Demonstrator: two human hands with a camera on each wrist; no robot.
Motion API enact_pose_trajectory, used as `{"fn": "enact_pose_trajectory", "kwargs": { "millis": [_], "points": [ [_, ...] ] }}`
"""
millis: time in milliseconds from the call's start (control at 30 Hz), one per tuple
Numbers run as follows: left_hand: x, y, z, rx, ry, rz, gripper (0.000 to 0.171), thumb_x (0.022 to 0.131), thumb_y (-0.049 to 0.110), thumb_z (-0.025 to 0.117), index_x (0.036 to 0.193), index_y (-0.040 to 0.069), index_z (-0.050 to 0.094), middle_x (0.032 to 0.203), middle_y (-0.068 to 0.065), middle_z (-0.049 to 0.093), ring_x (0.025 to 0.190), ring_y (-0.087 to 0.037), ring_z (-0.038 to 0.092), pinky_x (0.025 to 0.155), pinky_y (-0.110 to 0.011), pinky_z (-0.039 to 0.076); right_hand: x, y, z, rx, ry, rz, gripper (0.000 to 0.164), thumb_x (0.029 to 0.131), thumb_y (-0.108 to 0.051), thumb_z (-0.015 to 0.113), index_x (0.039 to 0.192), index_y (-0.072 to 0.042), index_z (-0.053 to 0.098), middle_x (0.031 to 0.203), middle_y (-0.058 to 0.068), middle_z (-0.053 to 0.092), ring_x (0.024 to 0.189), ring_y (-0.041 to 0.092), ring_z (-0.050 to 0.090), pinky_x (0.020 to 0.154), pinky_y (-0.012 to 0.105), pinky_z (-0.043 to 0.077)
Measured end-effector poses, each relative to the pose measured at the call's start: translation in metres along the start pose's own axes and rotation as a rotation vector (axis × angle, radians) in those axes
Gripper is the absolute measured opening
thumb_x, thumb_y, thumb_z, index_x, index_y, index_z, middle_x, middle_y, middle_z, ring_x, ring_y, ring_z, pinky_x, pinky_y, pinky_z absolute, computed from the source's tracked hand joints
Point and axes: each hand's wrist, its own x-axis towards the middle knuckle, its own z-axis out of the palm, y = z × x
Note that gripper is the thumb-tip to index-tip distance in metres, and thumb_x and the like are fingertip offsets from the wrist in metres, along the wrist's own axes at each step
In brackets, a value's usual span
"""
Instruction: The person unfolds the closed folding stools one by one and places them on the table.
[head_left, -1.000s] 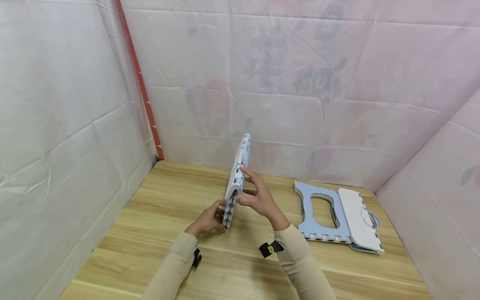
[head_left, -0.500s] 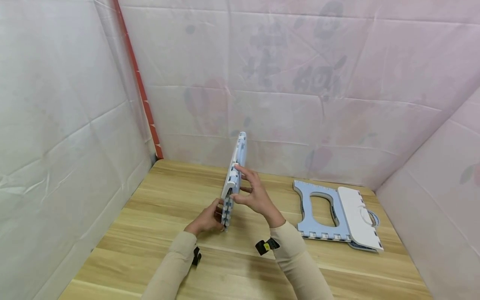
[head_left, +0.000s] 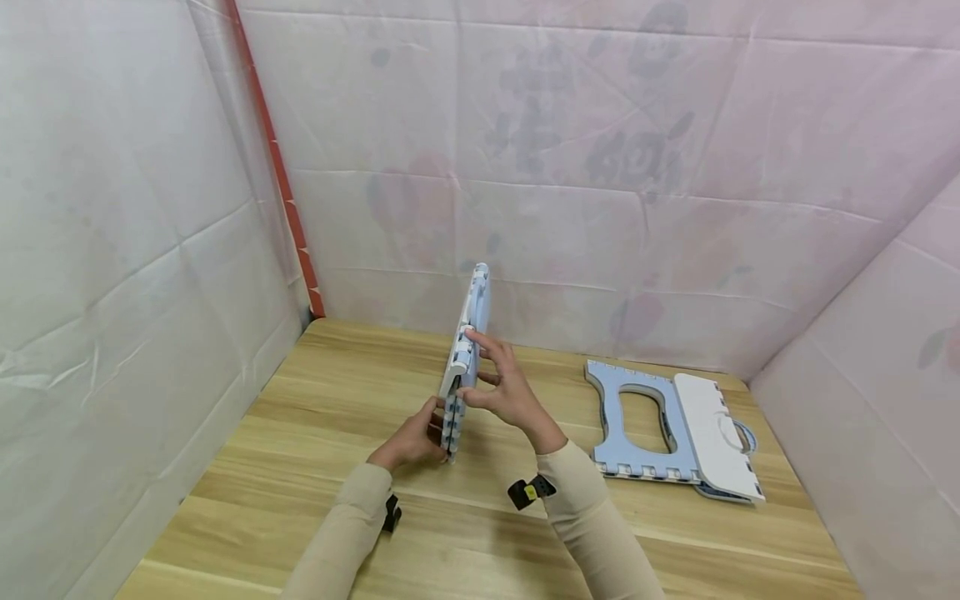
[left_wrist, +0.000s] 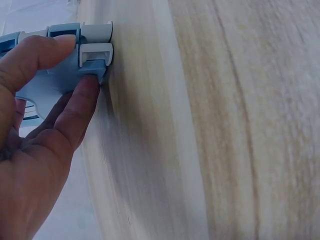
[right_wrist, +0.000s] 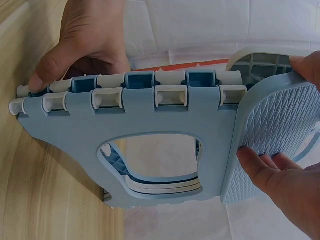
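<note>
A blue and white folding step stool (head_left: pixel 476 304), folded flat, stands on edge with its leg end down at the tabletop. My left hand (head_left: pixel 411 439) grips its low near corner; in the left wrist view the thumb and fingers (left_wrist: pixel 82 107) curl round the hinged edge. Higher up, my right hand (head_left: pixel 513 396) holds the seat part, digits on both sides of a textured blue seat panel (right_wrist: pixel 280 110) in the right wrist view. That panel is slightly parted from the other seat half (right_wrist: pixel 260 65). An oval opening shows in the blue leg panel (right_wrist: pixel 65 117).
To the right, a second folded stool (head_left: pixel 615 446) lies flat on the wooden table (head_left: pixel 300 467), its white seat half (head_left: pixel 705 433) and handle pointing right. Pale sheets (head_left: pixel 405 108) hang behind and at both sides. Black straps (head_left: pixel 528 492) sit on the wrists.
The stool's upper part has swung slightly left with my right hand. My left hand keeps its grip at the low corner, nearly still. The second stool has not moved.
</note>
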Motion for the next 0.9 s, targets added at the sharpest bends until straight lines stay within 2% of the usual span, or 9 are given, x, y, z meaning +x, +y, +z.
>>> {"fn": "enact_pose_trajectory", "kwargs": {
  "millis": [433,767,900],
  "points": [
    [-0.005,0.002,0.002,0.007,0.024,0.034,0.075,0.062,-0.016,0.073,0.122,0.012,0.037,0.103,-0.015,0.057,0.09,-0.025,0.059,0.078,-0.04,0.049,0.003,0.0,0.005,-0.052,-0.003,-0.022,0.079,0.072,0.016,0.067,0.141,0.001,0.032,0.126,0.03,0.027,0.116,0.046,0.035,0.086,0.055,0.043],
    [-0.017,0.031,-0.002,-0.035,0.004,0.068,0.069,0.062,-0.019,0.07,0.119,0.006,0.039,0.1,-0.019,0.057,0.088,-0.03,0.059,0.077,-0.043,0.049,0.002,0.0,0.005,-0.056,-0.001,-0.012,0.08,0.072,0.016,0.067,0.142,0.001,0.03,0.128,0.031,0.025,0.116,0.046,0.034,0.086,0.055,0.042],
    [-0.014,0.017,-0.003,-0.033,0.01,0.062,0.074,0.064,-0.014,0.072,0.128,0.006,0.041,0.111,-0.019,0.055,0.093,-0.031,0.058,0.079,-0.042,0.048,0.002,-0.001,0.006,-0.047,-0.002,0.003,0.081,0.073,0.016,0.066,0.143,0.0,0.03,0.129,0.03,0.024,0.117,0.046,0.033,0.087,0.055,0.042]
  ]
}}
